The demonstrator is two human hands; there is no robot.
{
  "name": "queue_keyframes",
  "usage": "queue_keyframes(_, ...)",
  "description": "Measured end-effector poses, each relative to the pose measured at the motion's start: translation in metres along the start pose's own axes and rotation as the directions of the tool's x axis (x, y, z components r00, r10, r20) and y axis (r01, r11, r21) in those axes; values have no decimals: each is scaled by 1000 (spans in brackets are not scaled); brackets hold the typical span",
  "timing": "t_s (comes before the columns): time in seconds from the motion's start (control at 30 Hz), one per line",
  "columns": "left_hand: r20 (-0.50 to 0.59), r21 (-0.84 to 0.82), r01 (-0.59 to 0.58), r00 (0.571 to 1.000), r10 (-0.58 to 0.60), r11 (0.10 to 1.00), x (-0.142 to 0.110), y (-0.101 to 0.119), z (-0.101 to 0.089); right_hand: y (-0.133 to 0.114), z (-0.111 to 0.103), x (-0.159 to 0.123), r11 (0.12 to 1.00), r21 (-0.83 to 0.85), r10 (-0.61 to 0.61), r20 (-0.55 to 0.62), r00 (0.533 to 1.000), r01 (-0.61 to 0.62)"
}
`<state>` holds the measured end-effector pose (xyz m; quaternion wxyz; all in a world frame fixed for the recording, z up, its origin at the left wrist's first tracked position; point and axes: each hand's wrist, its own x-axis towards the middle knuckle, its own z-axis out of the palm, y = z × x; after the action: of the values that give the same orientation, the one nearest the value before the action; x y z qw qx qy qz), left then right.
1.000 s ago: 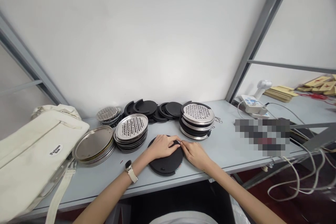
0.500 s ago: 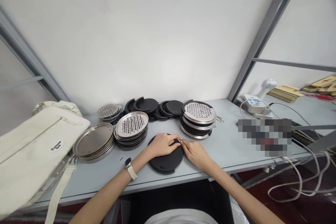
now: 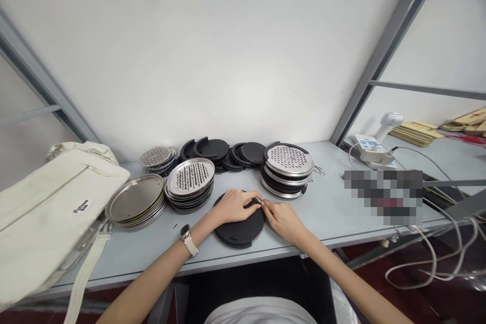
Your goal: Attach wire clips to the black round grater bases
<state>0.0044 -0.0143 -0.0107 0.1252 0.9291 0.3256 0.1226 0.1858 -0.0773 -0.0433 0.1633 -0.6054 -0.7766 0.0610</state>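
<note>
A black round disc lies at the table's front edge, with a thin shiny rim at its lower right. My left hand, a watch on its wrist, rests across the disc, its thumb and fingers bent around the disc's upper right edge. Against that same edge, my right hand has its fingertips pinched together, meeting the left fingertips. Whatever small piece sits between them is hidden. Just behind the right hand stands a stack of assembled round graters in black holders, with small metal loops at the side.
Left of the hands are a stack of grater plates, a stack of plain metal discs and a cream bag. Black holders and perforated plates lie along the wall. A scanner and cables are at right.
The view has shifted slightly. Both hands stay at the same edge of the black disc, with hardly any movement of the fingers.
</note>
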Motion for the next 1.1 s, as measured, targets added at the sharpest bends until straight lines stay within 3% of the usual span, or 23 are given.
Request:
queue_keyframes(0.63, -15, -11, 8, 1000, -8, 1000, -1, 3, -3, 3, 6, -2, 997, 48, -55, -64, 996, 58)
queue_keyframes(1.1, -26, -10, 5, 1000, -5, 1000, -3, 1, 0, 1, 4, -4, 998, 15, -55, -46, 997, 56)
